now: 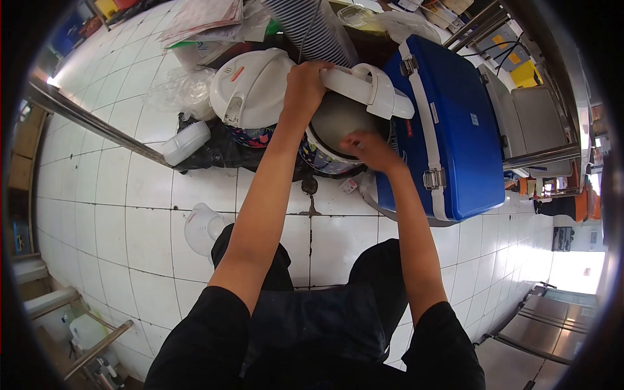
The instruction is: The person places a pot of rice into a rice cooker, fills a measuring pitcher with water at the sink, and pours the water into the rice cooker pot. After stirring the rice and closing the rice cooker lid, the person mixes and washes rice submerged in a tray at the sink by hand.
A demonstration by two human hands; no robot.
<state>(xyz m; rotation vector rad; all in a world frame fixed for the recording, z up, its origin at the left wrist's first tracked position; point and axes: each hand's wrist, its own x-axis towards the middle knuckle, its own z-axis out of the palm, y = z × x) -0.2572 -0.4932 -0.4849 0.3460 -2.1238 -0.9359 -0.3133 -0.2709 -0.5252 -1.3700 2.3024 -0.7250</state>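
An open round container (325,153) with a dark patterned outside and a pale inside stands between my arms. Its white lid (364,88) is tilted up at the back, and my left hand (308,84) is wrapped round the lid's left edge. My right hand (370,148) is over the container's opening at the right; it is blurred, and its fingers point in toward the inside. Just left stands a second patterned container with a closed white lid (250,88).
A large blue cooler box (465,136) stands at the right. Stacked cups (309,26) lie behind the containers. At the left are a metal rail (97,120), a white plastic piece (187,143) and a clear jug (203,227) on the tiled floor.
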